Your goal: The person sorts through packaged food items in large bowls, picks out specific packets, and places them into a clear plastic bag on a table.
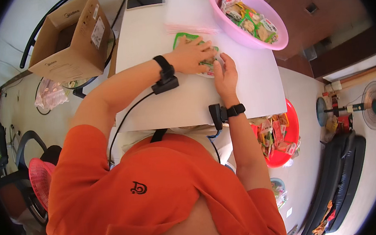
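Note:
My left hand [191,55] lies flat with fingers spread over green-edged plastic food packets [185,36] on the white table [180,108]. Whether its fingers grip a packet cannot be told. Just right of the packets, my right hand [227,76] rests on its edge, fingers raised and thumb apart, with nothing seen in it. A stack of clear plastic bags [188,14] with pinkish edges lies beyond the packets. At the back right, a pink plastic basin [248,41] holds many small food packets.
A phone [145,1] lies at the table's far left corner. An open cardboard box [69,44] stands left of the table. A red basin [293,125] of packets is below its right edge. Farther right are a fan [373,105] and a black sofa [342,185].

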The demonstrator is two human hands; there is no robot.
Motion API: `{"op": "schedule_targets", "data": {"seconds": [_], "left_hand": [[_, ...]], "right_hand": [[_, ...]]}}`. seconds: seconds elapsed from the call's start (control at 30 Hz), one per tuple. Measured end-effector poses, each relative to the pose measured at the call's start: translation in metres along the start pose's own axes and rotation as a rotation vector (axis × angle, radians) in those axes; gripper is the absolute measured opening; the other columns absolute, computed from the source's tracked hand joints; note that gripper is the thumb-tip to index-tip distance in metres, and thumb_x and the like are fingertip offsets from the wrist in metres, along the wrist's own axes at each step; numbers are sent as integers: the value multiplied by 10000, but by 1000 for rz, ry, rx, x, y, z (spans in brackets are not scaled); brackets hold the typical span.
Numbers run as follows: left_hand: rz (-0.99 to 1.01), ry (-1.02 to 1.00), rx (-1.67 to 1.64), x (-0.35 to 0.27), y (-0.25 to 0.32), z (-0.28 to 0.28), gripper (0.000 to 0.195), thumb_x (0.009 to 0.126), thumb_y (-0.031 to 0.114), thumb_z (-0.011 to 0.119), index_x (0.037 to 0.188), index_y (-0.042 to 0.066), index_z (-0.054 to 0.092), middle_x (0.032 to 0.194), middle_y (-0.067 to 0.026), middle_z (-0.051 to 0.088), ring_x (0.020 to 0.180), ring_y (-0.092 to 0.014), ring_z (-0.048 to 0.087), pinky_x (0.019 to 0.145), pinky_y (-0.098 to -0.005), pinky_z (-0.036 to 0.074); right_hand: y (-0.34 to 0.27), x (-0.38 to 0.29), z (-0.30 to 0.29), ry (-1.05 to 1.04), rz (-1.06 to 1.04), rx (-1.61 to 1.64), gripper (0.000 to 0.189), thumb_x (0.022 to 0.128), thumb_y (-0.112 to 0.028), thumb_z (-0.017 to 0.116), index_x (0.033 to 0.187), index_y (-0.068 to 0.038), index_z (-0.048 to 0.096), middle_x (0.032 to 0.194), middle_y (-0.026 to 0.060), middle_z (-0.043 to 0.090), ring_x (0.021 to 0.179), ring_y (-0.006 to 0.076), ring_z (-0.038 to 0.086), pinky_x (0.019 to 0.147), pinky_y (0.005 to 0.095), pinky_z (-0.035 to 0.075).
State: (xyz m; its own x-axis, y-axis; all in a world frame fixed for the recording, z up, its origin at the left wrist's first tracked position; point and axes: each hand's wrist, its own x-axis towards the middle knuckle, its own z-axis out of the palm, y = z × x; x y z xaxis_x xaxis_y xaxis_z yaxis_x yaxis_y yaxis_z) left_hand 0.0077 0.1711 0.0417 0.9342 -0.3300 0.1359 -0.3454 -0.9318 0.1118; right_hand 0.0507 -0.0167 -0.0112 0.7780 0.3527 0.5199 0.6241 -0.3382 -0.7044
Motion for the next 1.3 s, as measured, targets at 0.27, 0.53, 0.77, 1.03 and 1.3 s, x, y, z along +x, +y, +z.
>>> {"op": "schedule_targets", "data": {"seconds": [0.27, 0.53, 0.77, 1.03, 1.3], "left_hand": [[-134, 0, -32, -39, 13, -10, 734, 795, 368, 684, 1453, 191, 409, 1485, -94, 380, 1392, -354, 339, 1003, -646, 269], [-196, 43, -76, -107, -47, -25, 694, 811, 351, 665, 1438, 185, 418, 1482, -110, 386, 1400, -362, 324, 1057, -630, 240], [-347, 31, -19, -94, -119, -28, 718, 828, 338, 644, 1481, 195, 381, 1553, -129, 307, 1451, -351, 257, 1113, -604, 212], [-283, 61, -1, -59, -188, -18, 688, 830, 324, 629, 1457, 149, 407, 1569, -152, 280, 1453, -315, 259, 1116, -559, 223], [-272, 14, 30, -42, -210, -21, 693, 841, 282, 628, 1478, 166, 380, 1581, -173, 253, 1459, -349, 244, 1129, -541, 241]], "right_hand": [[-3, 1, -4, -46, -50, -70, 340, 901, -160, 621, 1174, 39, 575, 1204, 226, 608, 1114, 389, 581, 989, 433, 454], [5, -3, -1, -53, -70, -143, 324, 882, -147, 638, 1144, 37, 590, 1242, 239, 593, 1159, 394, 555, 1014, 447, 437], [-9, -2, 1, -48, -20, -94, 335, 847, -147, 674, 1125, 24, 600, 1247, 230, 593, 1162, 398, 551, 997, 442, 455], [-17, -5, -4, -102, 58, -118, 307, 812, -133, 702, 1073, 12, 631, 1282, 208, 571, 1163, 375, 552, 981, 417, 475], [-24, -4, -6, -97, 92, -106, 275, 797, -124, 708, 1026, 15, 646, 1274, 210, 576, 1166, 370, 548, 980, 411, 478]]}}
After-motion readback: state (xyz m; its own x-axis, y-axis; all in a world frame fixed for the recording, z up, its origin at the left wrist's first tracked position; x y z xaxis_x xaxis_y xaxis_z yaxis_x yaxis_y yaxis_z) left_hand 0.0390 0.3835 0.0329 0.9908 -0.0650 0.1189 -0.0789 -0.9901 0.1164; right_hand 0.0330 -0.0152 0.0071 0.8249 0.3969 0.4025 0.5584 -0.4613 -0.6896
